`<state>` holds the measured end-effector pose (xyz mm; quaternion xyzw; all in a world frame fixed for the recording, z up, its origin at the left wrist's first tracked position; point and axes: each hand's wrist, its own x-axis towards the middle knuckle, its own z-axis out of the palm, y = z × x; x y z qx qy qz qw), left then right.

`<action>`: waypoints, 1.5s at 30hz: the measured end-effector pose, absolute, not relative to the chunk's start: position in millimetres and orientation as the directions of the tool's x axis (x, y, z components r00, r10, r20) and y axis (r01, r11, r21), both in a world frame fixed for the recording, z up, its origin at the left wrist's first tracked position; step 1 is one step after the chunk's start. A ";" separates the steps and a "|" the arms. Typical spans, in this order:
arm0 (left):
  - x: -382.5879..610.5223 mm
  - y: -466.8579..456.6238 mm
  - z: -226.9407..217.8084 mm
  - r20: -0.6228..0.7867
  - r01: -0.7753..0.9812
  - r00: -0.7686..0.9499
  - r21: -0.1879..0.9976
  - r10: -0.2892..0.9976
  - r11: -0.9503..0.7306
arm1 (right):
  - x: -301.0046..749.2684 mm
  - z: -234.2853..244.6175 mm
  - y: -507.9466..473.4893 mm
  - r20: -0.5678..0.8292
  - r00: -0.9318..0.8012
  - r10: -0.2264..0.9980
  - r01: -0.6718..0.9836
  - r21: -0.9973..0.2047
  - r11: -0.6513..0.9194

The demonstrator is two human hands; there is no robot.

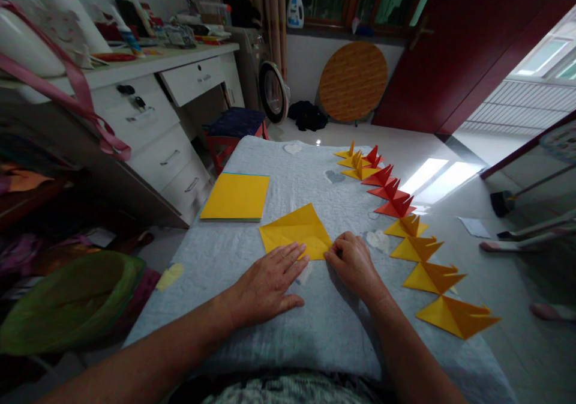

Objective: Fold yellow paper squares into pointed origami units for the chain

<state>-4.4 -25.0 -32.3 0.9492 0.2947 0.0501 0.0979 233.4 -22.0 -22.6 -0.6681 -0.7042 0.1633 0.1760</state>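
A partly folded sheet of yellow origami paper (299,224) lies on the cloth in front of me, with crease lines across it. My left hand (274,278) rests flat on its near edge, fingers extended. At the sheet's right corner, the thumb and fingers of my right hand (353,263) are pinched together on the paper. A stack of yellow square paper (236,197) sits to the left, with other colours showing at its edges. Along the right side runs a row of folded paper pieces, yellow ones (418,249) nearer and red ones (391,191) farther off.
The pale blue quilted cloth (288,176) covers the table. Beyond it stand a dark-topped stool (236,122), a white desk (148,116) and a washing machine with its door (273,92) ajar. A green bin (76,302) is at lower left.
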 end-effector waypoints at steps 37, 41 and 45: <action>-2.7 -28.2 -32.8 0.058 0.578 0.800 0.192 0.597 -0.793 | 266.3 -18.6 -40.4 0.143 0.027 0.989 0.847 -0.528 0.054; -1.8 -29.1 -32.4 0.045 0.587 0.798 0.170 0.601 -0.792 | 250.5 -12.1 -64.5 0.276 -0.148 0.950 0.748 -0.597 0.290; -1.5 -30.0 -31.8 0.076 0.575 0.801 0.177 0.594 -0.798 | 226.1 -7.0 -82.6 0.257 -0.449 0.856 0.688 -0.512 0.514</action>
